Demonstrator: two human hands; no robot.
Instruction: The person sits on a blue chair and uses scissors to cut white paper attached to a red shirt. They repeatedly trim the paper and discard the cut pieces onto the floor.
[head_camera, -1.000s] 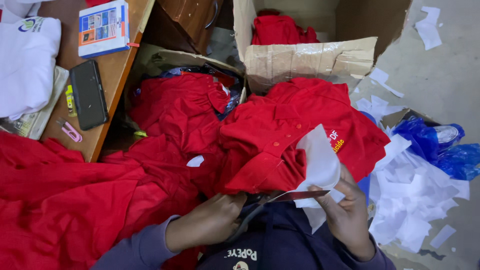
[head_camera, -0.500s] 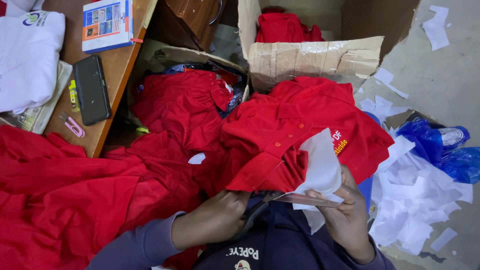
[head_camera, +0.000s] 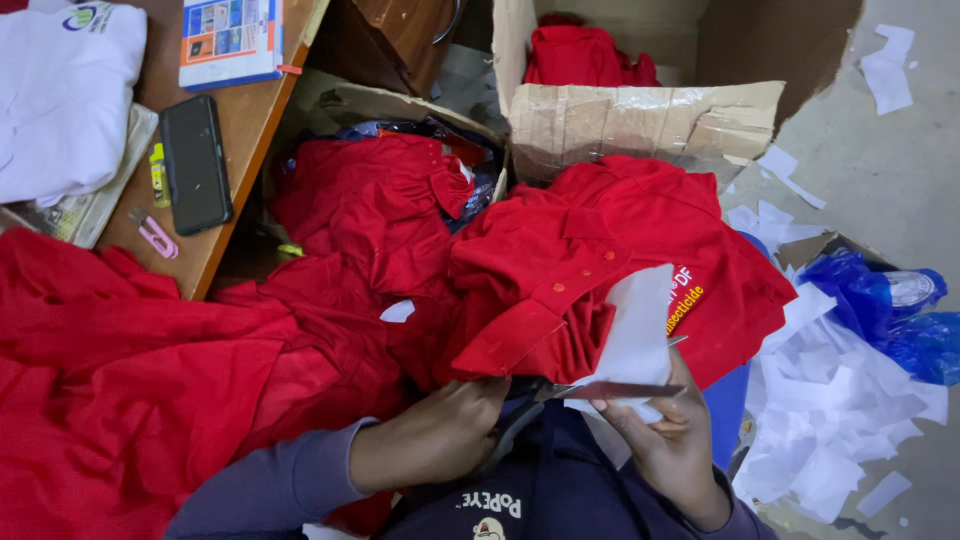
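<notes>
A red polo shirt (head_camera: 590, 250) lies bunched on my lap, with yellow lettering on its right side. My right hand (head_camera: 672, 448) pinches the lower edge of a white paper backing sheet (head_camera: 638, 335) that stands up off the shirt. My left hand (head_camera: 440, 440) grips the handles of a pair of scissors (head_camera: 590, 392). The blades point right and lie across the bottom of the sheet, just above my right fingers.
More red shirts (head_camera: 150, 380) are heaped at left and in a cardboard box (head_camera: 640, 120) behind. A wooden desk (head_camera: 250, 130) holds a black phone (head_camera: 195, 162), a booklet (head_camera: 230, 40), small pink snips (head_camera: 155, 235) and a white garment (head_camera: 60, 100). White paper scraps (head_camera: 850, 410) and blue plastic (head_camera: 890, 310) litter the floor at right.
Both hands keep their hold. The scissors' blades have slid a little further right across the foot of the white sheet, and the view has shifted slightly.
</notes>
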